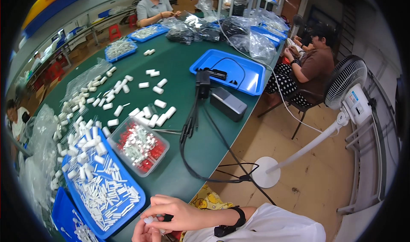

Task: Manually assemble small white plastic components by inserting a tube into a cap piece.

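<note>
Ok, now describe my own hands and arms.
The right hand is gloveless, with a black strap and small black case at its wrist; a white sleeve covers the arm above. The left hand is gloveless too; any sleeve there is out of view.

Grn table [181,88] was strewn w/ wht cylinders [160,103] beyond clr tub [148,172] & to its L. Lg blue tray [141,199] was set just L of tub; gry block [228,104], blk cables [187,131] & 2nd tray [255,77] were placed R; plastic bags [258,46] were piled well beyond tub.
</note>
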Demonstrator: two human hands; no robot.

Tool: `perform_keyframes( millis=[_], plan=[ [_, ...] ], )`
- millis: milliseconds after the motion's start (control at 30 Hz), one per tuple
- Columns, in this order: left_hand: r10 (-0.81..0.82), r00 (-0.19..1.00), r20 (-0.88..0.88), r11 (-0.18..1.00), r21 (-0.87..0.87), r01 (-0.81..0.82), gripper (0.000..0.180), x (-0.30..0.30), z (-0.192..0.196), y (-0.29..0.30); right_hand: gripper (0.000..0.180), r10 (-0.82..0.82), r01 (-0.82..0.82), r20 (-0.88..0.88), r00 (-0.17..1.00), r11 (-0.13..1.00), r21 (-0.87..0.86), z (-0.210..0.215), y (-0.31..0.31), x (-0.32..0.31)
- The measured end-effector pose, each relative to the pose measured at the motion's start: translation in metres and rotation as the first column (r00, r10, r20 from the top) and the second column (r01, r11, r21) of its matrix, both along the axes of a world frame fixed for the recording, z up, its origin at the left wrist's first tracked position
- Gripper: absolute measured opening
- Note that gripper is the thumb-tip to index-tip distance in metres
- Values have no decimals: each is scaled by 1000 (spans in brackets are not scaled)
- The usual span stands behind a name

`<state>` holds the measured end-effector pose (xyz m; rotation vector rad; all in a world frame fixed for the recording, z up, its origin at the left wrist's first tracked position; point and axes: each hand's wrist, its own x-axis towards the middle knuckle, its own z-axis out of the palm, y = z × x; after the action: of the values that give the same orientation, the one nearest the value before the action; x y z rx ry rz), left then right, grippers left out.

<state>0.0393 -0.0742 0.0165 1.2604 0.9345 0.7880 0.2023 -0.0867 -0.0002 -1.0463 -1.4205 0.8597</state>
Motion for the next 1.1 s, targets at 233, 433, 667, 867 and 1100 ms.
perform_keyframes(
  millis=[233,433,667,867,1100],
  plan=[
    [-68,997,33,997,35,67,34,61,-20,20,24,-52,28,-154,987,988,-155,-4,3,50],
    [-49,997,61,996,83,44,31,92,-30,29,21,-63,55,-147,987,997,-57,-1,6,81],
    [9,1000,20,993,116,-11,26,92,-56,26,19,-108,114,-153,982,993,32,-20,9,86],
    [-4,993,115,997,80,-5,25,86,-63,30,18,-97,114,-180,979,990,86,-20,14,88],
    [-27,993,114,991,131,12,32,84,-65,30,17,-121,142,-200,972,985,96,-22,15,86]
  ],
)
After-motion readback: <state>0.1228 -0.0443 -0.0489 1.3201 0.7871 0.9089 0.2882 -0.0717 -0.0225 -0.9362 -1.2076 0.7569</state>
